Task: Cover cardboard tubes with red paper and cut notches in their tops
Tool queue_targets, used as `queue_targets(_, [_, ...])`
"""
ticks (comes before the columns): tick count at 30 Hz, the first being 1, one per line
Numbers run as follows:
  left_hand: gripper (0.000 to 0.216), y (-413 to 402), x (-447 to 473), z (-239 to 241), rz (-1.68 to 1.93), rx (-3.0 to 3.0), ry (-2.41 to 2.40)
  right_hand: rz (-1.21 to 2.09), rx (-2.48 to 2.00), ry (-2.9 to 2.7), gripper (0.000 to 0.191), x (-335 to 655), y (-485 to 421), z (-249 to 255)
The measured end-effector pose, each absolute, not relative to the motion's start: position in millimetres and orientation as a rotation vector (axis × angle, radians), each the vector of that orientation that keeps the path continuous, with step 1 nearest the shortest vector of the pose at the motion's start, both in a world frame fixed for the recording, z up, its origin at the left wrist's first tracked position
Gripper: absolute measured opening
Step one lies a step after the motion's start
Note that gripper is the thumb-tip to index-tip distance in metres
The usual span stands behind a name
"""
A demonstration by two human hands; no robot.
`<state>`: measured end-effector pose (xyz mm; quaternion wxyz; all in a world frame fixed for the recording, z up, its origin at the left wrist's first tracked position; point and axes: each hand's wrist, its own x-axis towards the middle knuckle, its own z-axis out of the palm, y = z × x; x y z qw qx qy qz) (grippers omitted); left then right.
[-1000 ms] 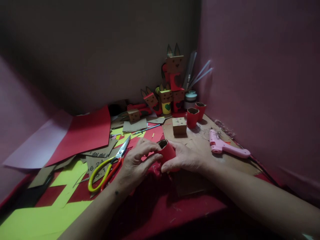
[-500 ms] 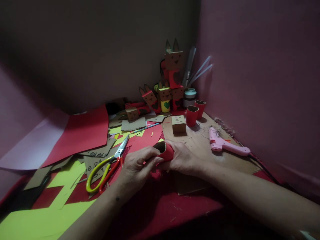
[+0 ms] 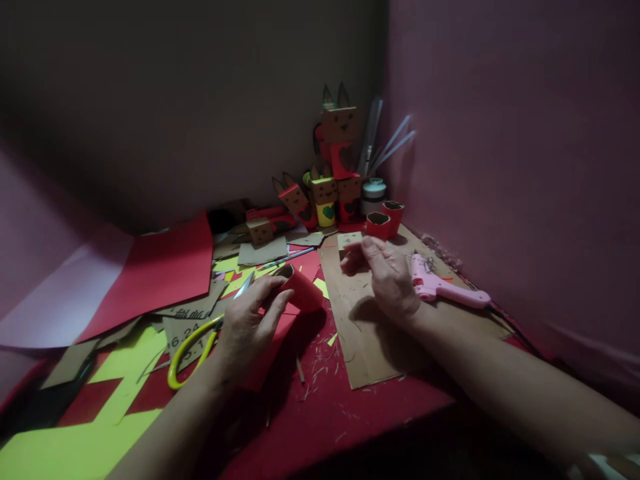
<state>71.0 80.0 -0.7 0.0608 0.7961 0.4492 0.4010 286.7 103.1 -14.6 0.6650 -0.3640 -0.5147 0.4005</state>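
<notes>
My left hand (image 3: 255,320) grips a red paper-covered cardboard tube (image 3: 305,293) at its open end, thumb and fingers on the rim, the tube tilted with its mouth up and left. My right hand (image 3: 387,273) is off the tube, its fingers loosely bent and apart in front of a small cardboard box (image 3: 349,239) with a drawn face. The fingers hide part of the box, and I cannot tell whether they touch it. Two more red tubes (image 3: 377,227) stand just behind this hand. Yellow-handled scissors (image 3: 175,363) lie partly under my left hand.
A pink glue gun (image 3: 447,290) lies on a cardboard sheet (image 3: 367,363) at the right. Several cardboard animal figures (image 3: 340,153) stand at the back by a lidded jar (image 3: 373,190) and clear sticks (image 3: 395,140). Red card (image 3: 160,273) and yellow paper (image 3: 75,443) cover the left.
My right hand has let go of the tube and moved right and forward to the small box. My left hand has drawn the tube left and tilted it. The view shifted slightly.
</notes>
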Motion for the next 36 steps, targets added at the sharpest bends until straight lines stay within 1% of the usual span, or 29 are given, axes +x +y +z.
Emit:
queue_targets(4, [0.008, 89, 89, 6, 1.191, 2.595, 1.169, 0.659, -0.835, -1.142, 0.042, 300, 99, -2])
queue_targets(7, [0.009, 102, 106, 12, 1.106, 2.683, 1.072, 0.351, -0.784, -1.455, 0.046, 300, 86, -3])
queue_targets(9, [0.01, 112, 117, 13, 1.066, 2.672, 1.07, 0.181, -0.652, -1.754, 0.05, 293, 78, -10])
queue_targets(11, [0.01, 123, 127, 10, 1.041, 2.668, 1.075, 0.142, -0.531, -1.945, 0.051, 284, 72, -19])
queue_targets(13, [0.01, 132, 135, 5, 1.02, 2.668, 1.05, 0.112, -0.491, -1.988, 0.051, 276, 71, -27])
queue_targets(15, [0.016, 136, 140, 1, 0.999, 2.671, 0.999, 0.107, -0.486, -1.987, 0.05, 273, 73, -31])
queue_targets(18, [0.027, 130, 138, 5, 0.988, 2.657, 0.952, 0.156, -0.551, -1.982, 0.051, 274, 75, -32])
queue_targets(20, [0.03, 119, 132, 13, 1.041, 2.608, 0.955, 0.254, -0.608, -1.996, 0.053, 275, 76, -31])
queue_targets(22, [0.027, 104, 122, 23, 1.155, 2.524, 0.994, 0.411, -0.646, -1.983, 0.056, 274, 76, -31])
queue_targets(26, [0.014, 78, 106, 35, 1.202, 2.27, 1.052, 0.847, -0.718, -1.788, 0.058, 272, 76, -30])
queue_targets(28, [0.009, 70, 102, 36, 1.187, 2.146, 1.06, 1.006, -0.746, -1.709, 0.056, 272, 76, -29])
queue_targets(30, [0.009, 67, 100, 34, 1.079, 2.03, 1.064, 1.055, -0.778, -1.708, 0.054, 272, 77, -29])
queue_targets(33, [0.014, 69, 97, 29, 0.857, 1.91, 0.984, 1.017, -0.818, -1.774, 0.053, 273, 77, -33])
queue_targets(36, [0.018, 73, 92, 22, 0.704, 1.881, 0.949, 0.944, -0.838, -1.852, 0.058, 272, 79, -37])
